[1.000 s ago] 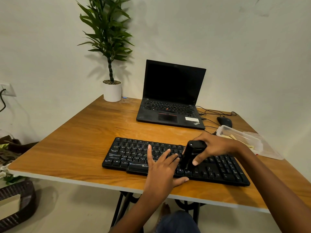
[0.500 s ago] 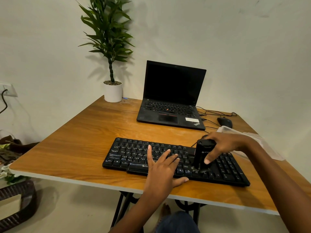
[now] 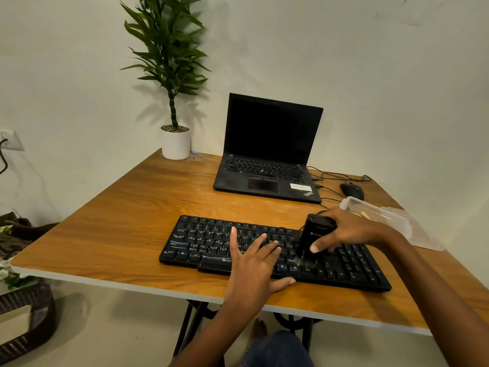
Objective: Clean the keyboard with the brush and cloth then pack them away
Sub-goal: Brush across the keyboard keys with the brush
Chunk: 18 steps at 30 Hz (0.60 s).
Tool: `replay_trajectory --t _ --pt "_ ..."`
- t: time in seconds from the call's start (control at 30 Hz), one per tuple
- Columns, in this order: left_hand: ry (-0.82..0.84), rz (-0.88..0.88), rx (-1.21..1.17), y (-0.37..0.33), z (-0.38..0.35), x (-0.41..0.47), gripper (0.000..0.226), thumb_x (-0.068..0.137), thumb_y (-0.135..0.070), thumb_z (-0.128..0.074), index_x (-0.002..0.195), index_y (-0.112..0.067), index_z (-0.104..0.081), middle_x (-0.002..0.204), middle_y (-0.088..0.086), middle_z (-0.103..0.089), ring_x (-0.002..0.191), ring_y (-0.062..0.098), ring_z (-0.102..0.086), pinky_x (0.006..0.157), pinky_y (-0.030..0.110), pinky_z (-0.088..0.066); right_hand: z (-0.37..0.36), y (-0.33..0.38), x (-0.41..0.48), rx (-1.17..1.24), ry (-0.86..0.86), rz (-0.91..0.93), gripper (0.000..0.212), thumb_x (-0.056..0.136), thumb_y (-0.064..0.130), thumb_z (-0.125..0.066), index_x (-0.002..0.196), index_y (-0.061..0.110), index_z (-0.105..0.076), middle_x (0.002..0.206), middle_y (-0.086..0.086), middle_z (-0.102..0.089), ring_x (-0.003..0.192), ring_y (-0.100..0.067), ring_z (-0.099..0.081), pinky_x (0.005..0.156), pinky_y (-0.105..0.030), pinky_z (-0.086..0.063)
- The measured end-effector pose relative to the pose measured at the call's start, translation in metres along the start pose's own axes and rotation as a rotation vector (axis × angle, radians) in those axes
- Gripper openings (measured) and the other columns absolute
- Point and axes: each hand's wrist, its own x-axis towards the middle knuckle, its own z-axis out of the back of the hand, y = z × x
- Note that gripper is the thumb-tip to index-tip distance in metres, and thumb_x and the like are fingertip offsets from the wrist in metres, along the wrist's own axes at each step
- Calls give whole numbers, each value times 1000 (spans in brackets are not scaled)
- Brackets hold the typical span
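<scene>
Head view: one keyboard (image 3: 275, 251), one brush (image 3: 313, 238), two hands.

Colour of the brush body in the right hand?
Black, with a small pale logo on the brush; the head view is the only view and shows it clearly.

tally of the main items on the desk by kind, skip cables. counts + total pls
Input devices: 2, keyboard and mouse
Laptops: 1, laptop
Cleaning tools: 1, brush gripped by the right hand
Plants: 1, potted plant
Containers: 1, clear plastic container
Total: 6
</scene>
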Motion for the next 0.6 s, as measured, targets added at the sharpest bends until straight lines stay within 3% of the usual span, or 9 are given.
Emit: replay_trajectory --t 0.07,0.13,0.23,0.33,0.5,0.6 --pt "-6 0 -3 0 0 1 67 75 -74 -30 100 -28 -73 109 -13 -69 112 11 -61 106 63 -8 -11 3 -5 6 -162 -64 27 71 24 -79 89 20 -58 88 -1 -67 79 -13 -66 64 -25 -57" --pt "-12 -4 -3 -1 -1 0 67 75 -73 -30 100 -28 -73 109 -13 -69 112 11 -61 106 64 -8 -40 5 -7 30 -437 -77 22 73 26 -76 83 25 -56 84 2 -66 76 -12 -65 63 -29 -58" --pt "-23 -6 4 0 -3 -1 66 74 -72 -31 100 -27 -73 109 -13 -69 113 11 -60 105 64 -8 -84 9 -17 69 -747 -93 20 70 24 -76 71 21 -56 71 1 -63 69 -18 -63 63 -38 -56" --pt "-23 -4 2 -1 -2 -1 66 72 -70 -31 100 -27 -72 110 -13 -68 113 11 -60 105 64 -8 -93 10 -27 206 -793 -156 19 68 17 -75 65 18 -57 64 2 -62 64 -16 -62 56 -36 -56" --pt "-52 -11 19 0 -1 1 62 72 -71 -39 100 -27 -72 109 -13 -68 113 11 -60 106 64 -6 -105 20 -18 227 -982 -146 21 72 21 -74 63 22 -55 63 4 -61 64 -14 -62 63 -43 -57" --pt "-52 -29 45 1 -3 0 59 64 -71 -61 102 -27 -72 111 -13 -68 115 11 -59 106 64 -4 -103 21 -19 230 -850 -206 18 69 19 -74 64 16 -57 63 0 -62 64 -16 -63 59 -42 -57"
